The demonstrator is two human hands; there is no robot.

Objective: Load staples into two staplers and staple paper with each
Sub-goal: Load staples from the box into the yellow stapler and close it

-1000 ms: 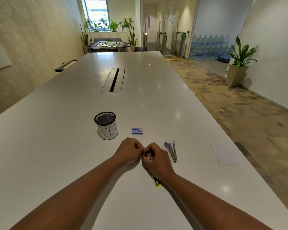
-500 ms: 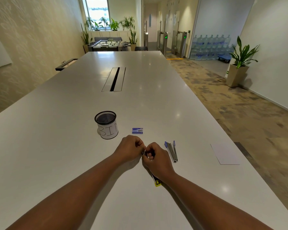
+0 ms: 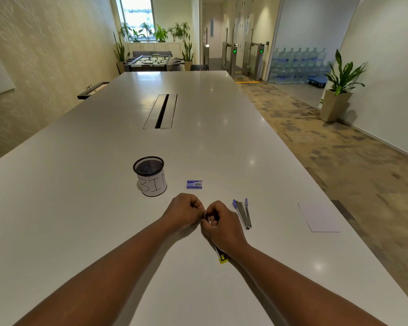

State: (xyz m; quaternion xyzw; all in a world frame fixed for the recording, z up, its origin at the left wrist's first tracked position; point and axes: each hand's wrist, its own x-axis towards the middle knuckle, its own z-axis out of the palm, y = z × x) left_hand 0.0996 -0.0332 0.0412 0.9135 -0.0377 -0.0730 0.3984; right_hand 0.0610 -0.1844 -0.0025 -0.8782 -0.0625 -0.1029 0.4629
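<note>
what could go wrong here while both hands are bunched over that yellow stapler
The left hand and right hand hide most of the yellow stapler, so a small metal piece pinched between them could slip or misfeed. The open purple stapler lies close beside the right hand and could get knocked.

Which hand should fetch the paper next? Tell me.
Right. The paper lies on the table's right side, beyond the purple stapler, nearest the right hand. The left hand would have to cross over.
</note>
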